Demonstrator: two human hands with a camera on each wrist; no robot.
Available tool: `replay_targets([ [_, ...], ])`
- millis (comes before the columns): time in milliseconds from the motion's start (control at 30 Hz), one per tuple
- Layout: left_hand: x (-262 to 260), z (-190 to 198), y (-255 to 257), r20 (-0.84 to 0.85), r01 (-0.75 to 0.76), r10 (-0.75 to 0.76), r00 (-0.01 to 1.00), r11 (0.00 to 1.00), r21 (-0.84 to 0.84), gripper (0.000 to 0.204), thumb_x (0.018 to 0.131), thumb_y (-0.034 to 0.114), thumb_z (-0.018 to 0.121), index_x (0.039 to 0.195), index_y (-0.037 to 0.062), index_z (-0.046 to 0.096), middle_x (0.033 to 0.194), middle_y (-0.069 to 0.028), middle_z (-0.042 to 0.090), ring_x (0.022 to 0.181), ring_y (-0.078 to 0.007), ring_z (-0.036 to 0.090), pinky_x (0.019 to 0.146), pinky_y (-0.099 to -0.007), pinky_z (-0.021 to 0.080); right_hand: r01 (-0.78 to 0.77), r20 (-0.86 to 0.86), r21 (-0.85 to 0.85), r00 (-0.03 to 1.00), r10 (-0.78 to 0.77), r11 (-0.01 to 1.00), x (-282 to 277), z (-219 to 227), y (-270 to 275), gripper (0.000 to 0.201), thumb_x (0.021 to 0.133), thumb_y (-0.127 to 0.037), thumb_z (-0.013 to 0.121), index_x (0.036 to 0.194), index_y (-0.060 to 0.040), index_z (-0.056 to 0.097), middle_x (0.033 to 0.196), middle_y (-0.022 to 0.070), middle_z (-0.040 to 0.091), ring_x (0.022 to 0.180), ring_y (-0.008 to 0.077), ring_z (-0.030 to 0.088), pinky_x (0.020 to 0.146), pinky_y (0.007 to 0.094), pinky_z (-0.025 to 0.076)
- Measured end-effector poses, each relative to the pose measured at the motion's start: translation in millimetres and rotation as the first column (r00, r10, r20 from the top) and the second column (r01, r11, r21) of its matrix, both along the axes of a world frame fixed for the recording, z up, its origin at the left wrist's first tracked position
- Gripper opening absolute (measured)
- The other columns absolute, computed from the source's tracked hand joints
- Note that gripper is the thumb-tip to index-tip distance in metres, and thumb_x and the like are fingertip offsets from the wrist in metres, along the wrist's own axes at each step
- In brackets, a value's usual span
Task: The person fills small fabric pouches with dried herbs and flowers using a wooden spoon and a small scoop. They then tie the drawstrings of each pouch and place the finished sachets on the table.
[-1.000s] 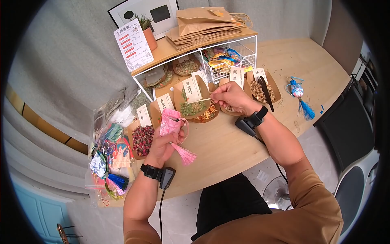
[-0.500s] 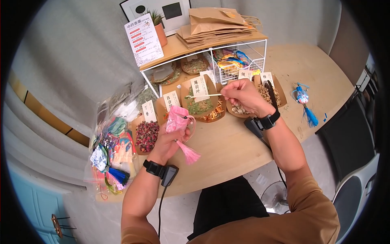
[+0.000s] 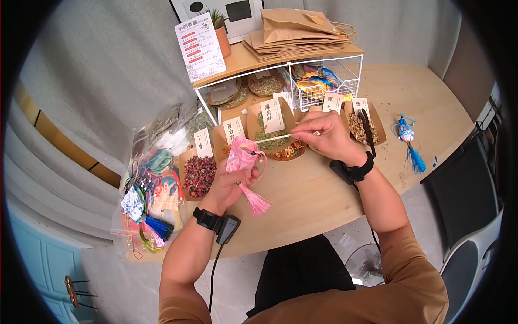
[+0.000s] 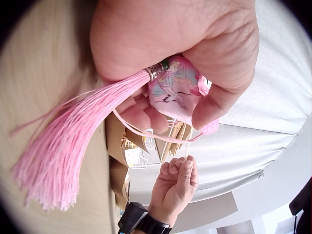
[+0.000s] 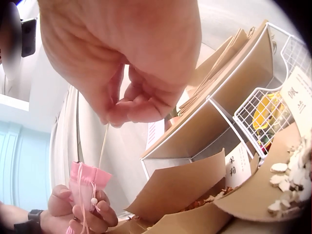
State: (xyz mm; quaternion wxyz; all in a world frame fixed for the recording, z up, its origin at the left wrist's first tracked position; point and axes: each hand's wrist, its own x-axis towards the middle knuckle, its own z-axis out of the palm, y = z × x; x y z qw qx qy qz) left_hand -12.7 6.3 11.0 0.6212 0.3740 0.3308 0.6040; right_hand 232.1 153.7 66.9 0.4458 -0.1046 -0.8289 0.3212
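Note:
In the head view my left hand [image 3: 226, 186] grips a pink drawstring pouch [image 3: 242, 156] upright, its mouth facing up. A pink tassel [image 3: 253, 201] hangs from its lower end, and the left wrist view shows a printed bird on the pouch's cloth [image 4: 173, 92]. My right hand [image 3: 325, 137] pinches a thin pale stick [image 3: 276, 138] between thumb and fingertips. The stick points left, its far end right at the pouch's mouth. From the right wrist, the stick [image 5: 103, 145] slants down to the pouch's pink rim [image 5: 91, 174], where its tip is hidden.
Paper trays of dried herbs with labels, among them rosebuds [image 3: 199, 175] and green leaves [image 3: 272, 137], line the table [image 3: 302, 202]. Behind stands a shelf [image 3: 232, 67] with paper bags [image 3: 302, 29]. A blue tasselled sachet [image 3: 406, 132] lies right; bagged sachets [image 3: 154, 200] lie left.
The head view has shifted. My right hand has brought the stick down and closer to the pouch, so its far end now meets the pouch's mouth. My left hand keeps its hold.

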Motion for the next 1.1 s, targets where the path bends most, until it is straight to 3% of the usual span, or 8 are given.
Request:
replay_targets([
  [67,3,4,-1,0.002,-0.012,0.012,1.000,1.000,-0.015,0.039,0.076,-0.003,0.064,0.114,-0.0020,0.056,0.097,-0.0095,0.064,0.084,-0.0175,0.063,0.071,-0.0304,0.050,0.028,-0.044,0.055,0.999,-0.025,0.998,0,2,1,0.009,0.081,-0.003,0.072,0.089,-0.0018,0.074,0.072,0.0063,0.066,0.060,0.0072,0.055,0.055,0.0228,0.044],
  [167,3,4,-1,-0.013,-0.020,0.020,1.000,1.000,-0.015,0.038,0.075,-0.003,0.064,0.113,-0.0006,0.057,0.094,-0.0091,0.065,0.084,-0.0175,0.064,0.073,-0.0325,0.050,0.160,0.025,-0.166,0.987,-0.158,0.973,1,-3,6,0.008,0.080,-0.003,0.072,0.088,-0.0012,0.074,0.071,0.0071,0.067,0.059,0.0101,0.057,0.055,0.0250,0.046],
  [367,4,5,-1,-0.016,-0.029,0.029,0.999,1.000,-0.004,0.039,0.076,-0.002,0.063,0.114,-0.0015,0.057,0.092,-0.0098,0.066,0.084,-0.0178,0.063,0.071,-0.0327,0.048,0.330,0.152,-0.120,0.938,-0.312,0.936,0,-19,20,0.009,0.078,-0.007,0.074,0.084,0.0003,0.072,0.064,0.0094,0.064,0.055,0.0150,0.057,0.054,0.0285,0.047],
  [500,3,3,-1,-0.009,-0.004,0.004,1.000,1.000,0.018,0.036,0.079,0.000,0.065,0.114,-0.0052,0.055,0.100,-0.0095,0.062,0.084,-0.0167,0.063,0.068,-0.0271,0.050,0.326,0.158,-0.049,0.936,-0.315,0.944,0,-19,19,0.008,0.077,-0.006,0.074,0.083,-0.0002,0.072,0.067,0.0126,0.065,0.057,0.0213,0.060,0.056,0.0304,0.049],
  [667,5,5,-1,-0.012,-0.011,0.011,1.000,1.000,0.011,0.037,0.079,0.000,0.065,0.115,-0.0053,0.055,0.101,-0.0099,0.062,0.084,-0.0172,0.063,0.070,-0.0277,0.051,0.252,0.162,-0.004,0.955,-0.248,0.968,-3,-21,17,0.008,0.078,-0.006,0.073,0.083,-0.0007,0.073,0.074,0.0152,0.068,0.063,0.0254,0.065,0.060,0.0323,0.052],
  [767,5,5,-1,-0.004,-0.012,0.012,1.000,1.000,0.007,0.038,0.079,0.000,0.065,0.115,-0.0054,0.055,0.101,-0.0098,0.062,0.084,-0.0170,0.063,0.071,-0.0287,0.052,0.228,0.176,-0.001,0.958,-0.225,0.974,-1,-18,17,0.008,0.078,-0.006,0.073,0.084,-0.0007,0.073,0.076,0.0156,0.069,0.064,0.0250,0.066,0.061,0.0316,0.052],
  [967,-1,-2,1,-0.009,0.016,-0.015,1.000,1.000,0.015,0.039,0.079,0.000,0.064,0.117,-0.0052,0.054,0.102,-0.0096,0.062,0.086,-0.0168,0.063,0.071,-0.0299,0.052,0.179,0.251,-0.149,0.958,-0.138,0.972,8,-13,24,0.006,0.079,-0.005,0.071,0.083,-0.0011,0.073,0.076,0.0139,0.070,0.066,0.0198,0.068,0.063,0.0295,0.053],
  [1100,2,1,0,0.003,0.015,-0.015,1.000,1.000,0.014,0.041,0.078,-0.001,0.063,0.118,-0.0050,0.054,0.103,-0.0101,0.062,0.087,-0.0179,0.063,0.072,-0.0302,0.052,0.212,0.247,-0.152,0.954,-0.171,0.965,9,-13,24,0.006,0.079,-0.005,0.071,0.083,-0.0011,0.073,0.074,0.0135,0.070,0.065,0.0176,0.067,0.063,0.0294,0.053],
])
